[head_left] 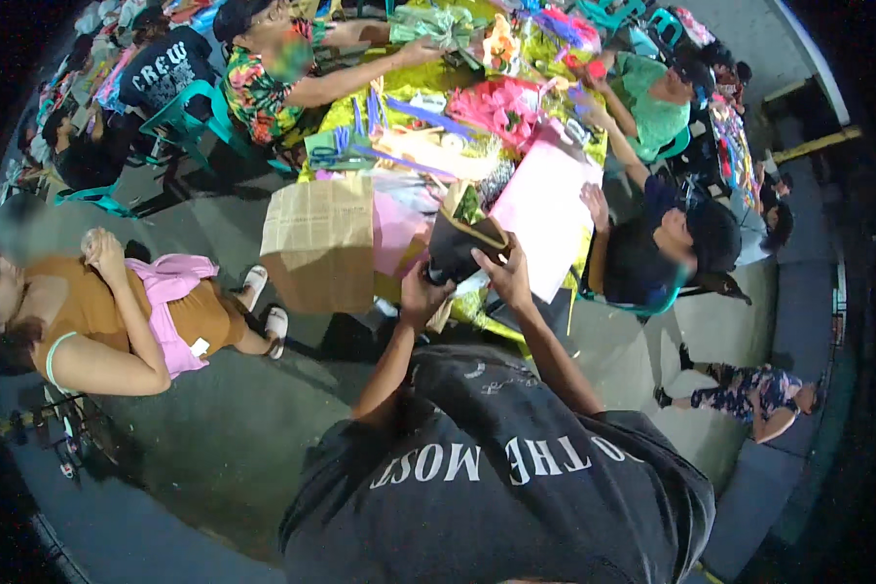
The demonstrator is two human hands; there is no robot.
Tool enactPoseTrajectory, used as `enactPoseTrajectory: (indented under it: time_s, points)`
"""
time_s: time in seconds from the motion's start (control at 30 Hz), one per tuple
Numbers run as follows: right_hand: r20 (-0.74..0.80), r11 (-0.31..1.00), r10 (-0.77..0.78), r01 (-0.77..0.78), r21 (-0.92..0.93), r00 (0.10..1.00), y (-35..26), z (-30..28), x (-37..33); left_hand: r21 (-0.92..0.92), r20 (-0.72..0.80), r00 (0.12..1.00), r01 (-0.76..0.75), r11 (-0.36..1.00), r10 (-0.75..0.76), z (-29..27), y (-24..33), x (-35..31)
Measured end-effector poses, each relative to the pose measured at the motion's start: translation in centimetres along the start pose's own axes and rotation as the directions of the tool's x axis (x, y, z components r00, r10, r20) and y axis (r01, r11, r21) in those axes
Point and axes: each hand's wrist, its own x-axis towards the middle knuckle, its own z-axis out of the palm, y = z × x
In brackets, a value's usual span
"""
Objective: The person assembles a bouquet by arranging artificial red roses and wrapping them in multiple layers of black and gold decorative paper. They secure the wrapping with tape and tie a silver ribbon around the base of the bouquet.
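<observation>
Between my hands, at the table's near edge, is a small bouquet wrap (457, 251) of black paper with a tan edge. Green leafy material (468, 206) sticks up from its opening. My left hand (423, 294) is closed round the lower left of the wrap. On the other side, my right hand (508, 276) grips its right edge with thumb and fingers. What lies deeper inside the wrap is hidden. Just beyond it are a pink sheet (399, 229) and a large pale pink sheet (552, 195).
Brown printed paper (316, 234) overhangs the table's left front. Pink artificial flowers (501, 112), purple strips (428, 115) and scissors (333, 156) lie on the yellow-covered table. A person (642, 243) sits close at right, others work across the table, and someone (117, 321) stands at left.
</observation>
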Motion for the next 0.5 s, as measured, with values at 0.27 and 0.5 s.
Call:
enactPoseTrajectory:
  time_s: [0.27,0.5]
  points:
    - [-0.005,0.992,0.040,-0.041,-0.117,0.999,-2.9,2.3,0.6,0.171,0.045,0.991,0.118,0.978,-0.127,-2.3,-2.4,4.4]
    - [-0.115,0.979,0.158,-0.170,-0.109,0.981,-4.6,1.4,2.9,0.226,0.026,0.987,-0.158,0.961,0.156,-3.1,-1.8,5.4]
